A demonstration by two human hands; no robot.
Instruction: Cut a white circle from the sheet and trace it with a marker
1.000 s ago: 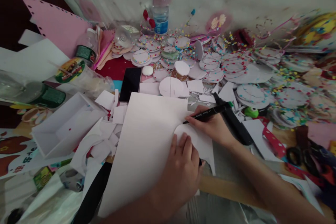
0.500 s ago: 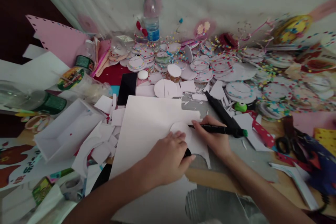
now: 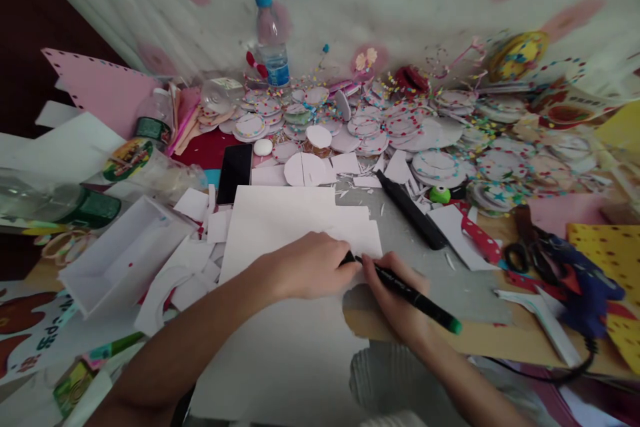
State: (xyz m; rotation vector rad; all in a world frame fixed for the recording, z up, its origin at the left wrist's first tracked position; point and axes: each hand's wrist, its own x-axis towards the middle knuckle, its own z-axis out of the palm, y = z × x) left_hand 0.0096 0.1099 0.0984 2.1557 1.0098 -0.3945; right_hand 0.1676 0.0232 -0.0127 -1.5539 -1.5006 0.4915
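Observation:
Over the large white sheet (image 3: 280, 213), my left hand (image 3: 310, 267) is closed, with a black marker cap (image 3: 347, 258) pinched between thumb and fingers. My right hand (image 3: 400, 300) grips a black marker (image 3: 415, 297) with a green end. The marker's tip points left and meets the cap or lies right at its mouth; I cannot tell how far in it is. Cut-out notches and curves run along the sheet's right side. No white disc shows on the sheet; my left hand hides part of the paper.
A black utility knife (image 3: 410, 210) lies right of the sheet, scissors (image 3: 530, 253) and a blue glue gun (image 3: 585, 280) beyond it. Decorated paper discs (image 3: 365, 123) pile up at the back near a water bottle (image 3: 273, 47). A phone (image 3: 235, 173) and white box (image 3: 125, 253) are left.
My left hand has left the white disc and turned, bringing the cap up to the marker's tip. My right hand has moved down and left, tilting the marker. The view shifted slightly.

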